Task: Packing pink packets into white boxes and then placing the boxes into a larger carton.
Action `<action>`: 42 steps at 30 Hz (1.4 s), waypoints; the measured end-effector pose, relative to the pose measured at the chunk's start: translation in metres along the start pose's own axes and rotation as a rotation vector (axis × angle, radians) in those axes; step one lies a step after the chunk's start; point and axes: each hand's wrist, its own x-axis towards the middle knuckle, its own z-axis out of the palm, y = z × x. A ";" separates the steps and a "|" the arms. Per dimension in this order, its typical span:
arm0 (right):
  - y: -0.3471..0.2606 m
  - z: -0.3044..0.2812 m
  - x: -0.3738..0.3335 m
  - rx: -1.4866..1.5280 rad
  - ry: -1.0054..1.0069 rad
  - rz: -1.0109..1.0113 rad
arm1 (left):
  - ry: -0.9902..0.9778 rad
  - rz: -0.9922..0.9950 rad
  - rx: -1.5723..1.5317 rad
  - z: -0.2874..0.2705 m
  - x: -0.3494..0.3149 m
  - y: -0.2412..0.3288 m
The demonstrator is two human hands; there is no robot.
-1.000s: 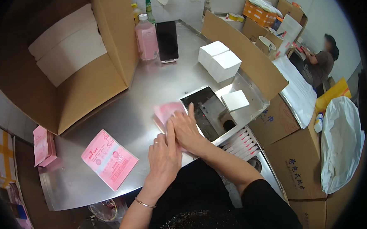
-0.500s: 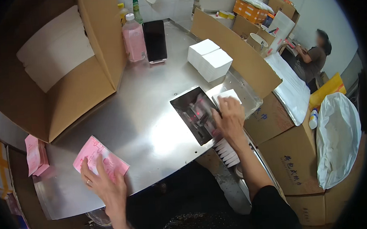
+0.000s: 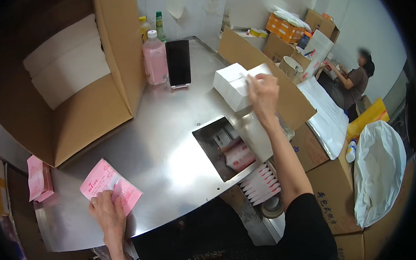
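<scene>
My left hand (image 3: 108,211) rests at the near edge of a flat pink printed packet (image 3: 109,182), thumb and curled fingers closed on it. The packet lies on the steel table. My right hand (image 3: 266,96) is raised over the far right of the table, its fingers pinched on a small piece of white paper (image 3: 261,71). It is beside two white paper stacks (image 3: 231,84), partly covering the right-hand one. Nearer me, a rectangular opening (image 3: 208,144) is cut in the table, with a pink-and-white packet (image 3: 240,156) inside it.
A large open carton (image 3: 89,105) stands at left, beside pink packets (image 3: 41,178). A pink bottle (image 3: 155,60) and black phone (image 3: 178,63) stand behind. Several white-and-pink packets (image 3: 260,183) sit below the front edge. A co-worker (image 3: 356,80) sits far right.
My right hand has moved away from the opening to the white stacks. A pink-and-white packet now shows in the opening. My left fingers have closed on the pink packet's near edge.
</scene>
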 end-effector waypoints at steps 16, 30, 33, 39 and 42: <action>0.003 0.029 -0.020 -0.027 -0.398 -0.037 | 0.121 0.180 0.099 -0.014 0.015 0.044; 0.006 0.033 -0.032 0.002 -0.215 0.062 | -0.061 0.577 -0.347 0.056 0.004 0.123; 0.002 0.028 -0.031 0.034 -0.184 0.105 | -0.081 0.606 -0.383 0.058 0.004 0.121; -0.109 -0.024 -0.089 0.443 -0.396 -0.233 | -0.056 0.484 -0.382 0.047 0.001 0.105; -0.167 -0.084 -0.149 0.625 -0.506 -0.691 | -0.123 0.405 -0.282 0.035 0.004 0.091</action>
